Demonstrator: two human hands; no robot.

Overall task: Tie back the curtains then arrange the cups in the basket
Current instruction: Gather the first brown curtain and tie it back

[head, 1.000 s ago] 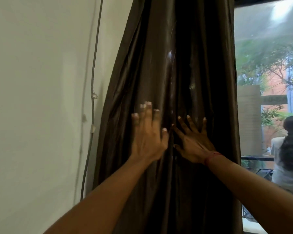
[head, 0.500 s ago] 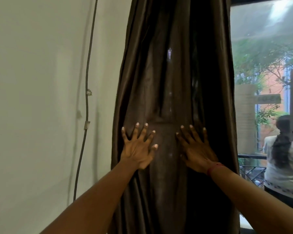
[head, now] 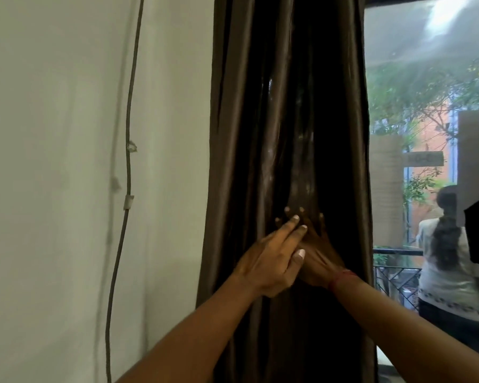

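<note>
Here the dark curtain (head: 260, 106) hangs gathered down the middle of the frame. The right hand (head: 321, 261) presses flat on it, fingers spread; the left hand (head: 266, 264) lays straight fingers over the right. Best to squeeze the folds tightly inward before any binding.

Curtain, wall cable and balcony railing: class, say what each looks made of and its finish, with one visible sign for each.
Curtain: woven fabric, perhaps a satin-like synthetic; dark brown and glossy, with bright streaks along soft vertical folds.
Wall cable: likely rubber- or plastic-sheathed; dull grey, thin, hanging in slack bends.
Balcony railing: probably painted metal; thin black bars, though blurred through glass.
</note>
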